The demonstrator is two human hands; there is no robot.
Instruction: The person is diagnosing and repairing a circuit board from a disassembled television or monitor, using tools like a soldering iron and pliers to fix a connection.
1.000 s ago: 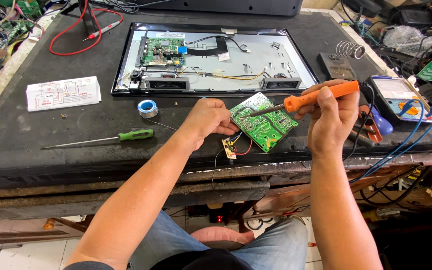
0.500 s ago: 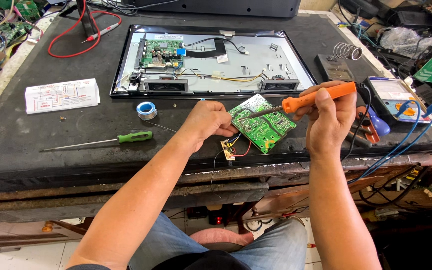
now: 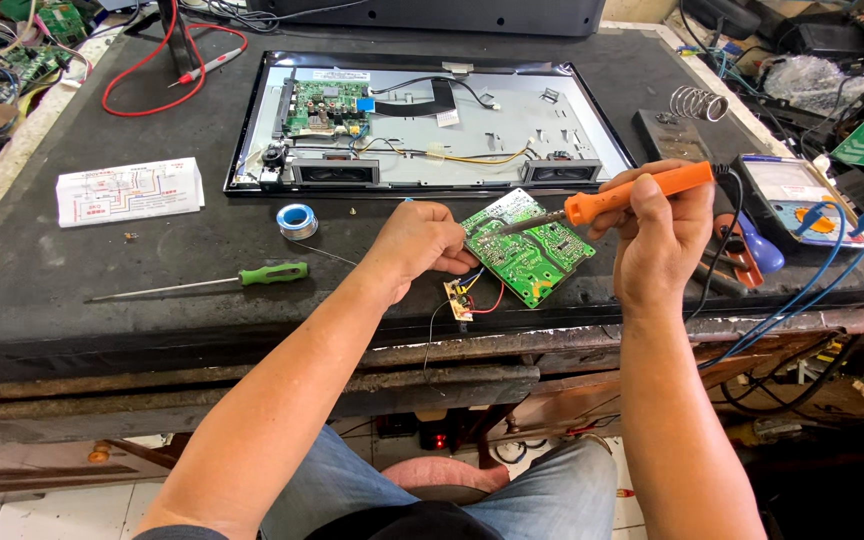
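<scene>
The right hand (image 3: 657, 235) is closed in a pen-like grip around the orange handle of a soldering iron (image 3: 624, 198), and the left hand (image 3: 420, 245) has its fingers curled down on the left edge of a green circuit board (image 3: 525, 246), pinning it to the black workbench (image 3: 152, 270). Against the pictures from a second and half a second ago, almost nothing has shifted: both hands keep the same grip, the board lies at the same angle, and the iron's tip stays on the same upper-left part of the board, which suggests that one joint is being worked steadily rather than the tool travelling. The iron's long axis runs roughly from 2 o'clock at the handle to 8 o'clock at the tip, so it points down and left toward the left hand. The board lies near the bench's front edge, its long axis running from about 11 to 5 o'clock. A small tan board with red and black wires (image 3: 460, 298) hangs just at 7 o'clock of it. Farther out, a green-handled screwdriver (image 3: 270, 274) lies at 9 o'clock, a solder spool (image 3: 297, 220) at 10 o'clock, an opened flat-screen chassis (image 3: 512, 120) at 12 o'clock, and a multimeter (image 3: 797, 200) at 3 o'clock.
</scene>
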